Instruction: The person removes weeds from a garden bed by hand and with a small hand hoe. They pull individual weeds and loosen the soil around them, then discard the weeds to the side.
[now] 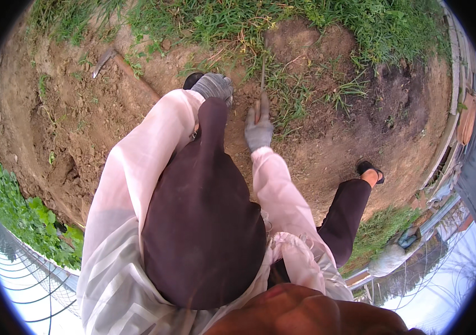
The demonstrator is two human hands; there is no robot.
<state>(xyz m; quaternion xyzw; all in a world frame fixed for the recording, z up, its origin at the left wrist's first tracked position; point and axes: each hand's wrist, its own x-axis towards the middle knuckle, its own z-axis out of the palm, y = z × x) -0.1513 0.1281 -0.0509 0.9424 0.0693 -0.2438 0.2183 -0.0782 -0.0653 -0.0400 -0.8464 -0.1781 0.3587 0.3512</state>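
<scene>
My right hand (259, 132), in a grey work glove, grips a thin hand tool. Its narrow metal blade (263, 75) points away from me along the edge of the weeds (288, 96); the far tip is lost among the grass. Beyond my bent, dark-trousered knee (213, 113) is my left hand (213, 87), also gloved in grey. Its fingers are curled downward and their undersides are hidden, so I cannot tell if they hold anything. Right beside that hand shows the toe of a black shoe (192, 80).
A hoe-like tool with a metal head (104, 62) and wooden handle (135, 79) lies on the bare soil at left. Green grass (204, 25) runs along the far side. My other foot, in a black sandal (370, 171), is at right. Boards (451, 92) border the plot.
</scene>
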